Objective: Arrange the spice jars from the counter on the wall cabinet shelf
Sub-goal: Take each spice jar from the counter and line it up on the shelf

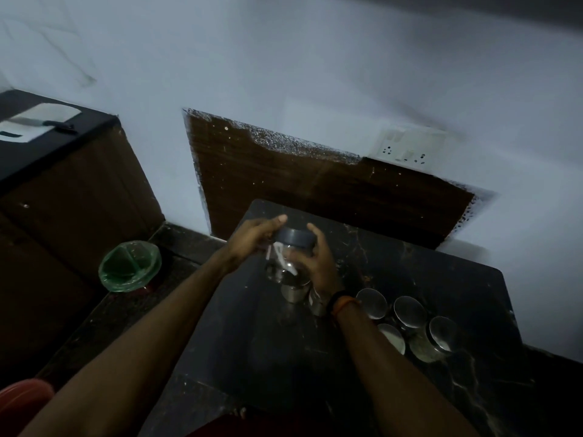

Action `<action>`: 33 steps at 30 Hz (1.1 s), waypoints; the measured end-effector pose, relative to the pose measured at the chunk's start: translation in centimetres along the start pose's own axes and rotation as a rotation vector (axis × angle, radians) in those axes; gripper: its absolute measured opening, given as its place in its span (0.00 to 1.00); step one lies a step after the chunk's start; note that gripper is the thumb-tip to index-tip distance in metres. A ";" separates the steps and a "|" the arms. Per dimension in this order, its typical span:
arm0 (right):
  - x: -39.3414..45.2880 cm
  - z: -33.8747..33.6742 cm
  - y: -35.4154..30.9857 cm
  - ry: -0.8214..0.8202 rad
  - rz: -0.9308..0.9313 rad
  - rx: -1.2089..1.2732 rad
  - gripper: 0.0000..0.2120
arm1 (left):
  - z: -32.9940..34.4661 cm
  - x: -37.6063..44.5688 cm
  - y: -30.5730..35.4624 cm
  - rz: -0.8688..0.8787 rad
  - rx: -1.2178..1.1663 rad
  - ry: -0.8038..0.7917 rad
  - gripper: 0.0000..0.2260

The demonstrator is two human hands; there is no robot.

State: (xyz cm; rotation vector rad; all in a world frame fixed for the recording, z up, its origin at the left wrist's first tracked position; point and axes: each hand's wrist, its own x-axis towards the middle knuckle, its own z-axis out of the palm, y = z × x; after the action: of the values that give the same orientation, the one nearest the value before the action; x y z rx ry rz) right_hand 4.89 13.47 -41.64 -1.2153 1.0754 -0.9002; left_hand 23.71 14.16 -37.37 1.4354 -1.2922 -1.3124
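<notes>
Item: clear glass spice jar w/ dark grey round lid [288, 257]. You're holding it above the black marbled stone table [426, 272], near the back edge.

Left hand [252, 241]: fingers curling round the lid rim, thumb lying over the top.
Right hand [315, 260]: fingers wrapping the glass body, thumb up by the lid.

Handling, as judged: glass is looking stiff, smooth, breakable; prob. light, contents unclear. You're best gripping the body, not the lid, which could be loose.

Waiting: steel-lidded round jars [410, 323], clustered on the table to the right; two more just under the held jar. Shelf not in view.
</notes>
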 end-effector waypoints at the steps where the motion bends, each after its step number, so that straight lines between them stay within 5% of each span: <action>1: 0.0 -0.6 -1.0 0.001 -0.002 0.112 0.48 | 0.0 -0.3 0.4 0.004 -0.099 0.002 0.21; 5: 0.0 -2.6 -4.9 -0.040 -0.076 0.235 0.32 | 1.3 -0.9 1.4 0.049 -0.372 -0.092 0.19; 12: -0.4 -4.3 -8.7 -0.039 -0.155 0.285 0.36 | 4.4 -1.1 3.4 0.079 -0.664 -0.246 0.29; 22: -0.5 -4.8 -10.9 0.091 -0.165 0.224 0.37 | 7.1 -1.6 6.6 0.288 -0.262 0.008 0.36; 26: -0.8 -5.7 -12.0 0.058 -0.188 0.269 0.28 | 6.7 -1.9 7.3 0.324 -0.200 -0.037 0.40; 33: -1.3 -6.1 -12.9 0.024 -0.181 0.402 0.29 | 7.3 -2.1 8.2 0.365 -0.192 -0.011 0.45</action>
State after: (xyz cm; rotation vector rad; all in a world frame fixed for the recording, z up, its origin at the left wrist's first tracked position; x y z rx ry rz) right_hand -1.10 11.11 -28.78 -0.9747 0.7618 -1.2082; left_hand 15.24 15.38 -30.18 1.0052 -1.3219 -1.1614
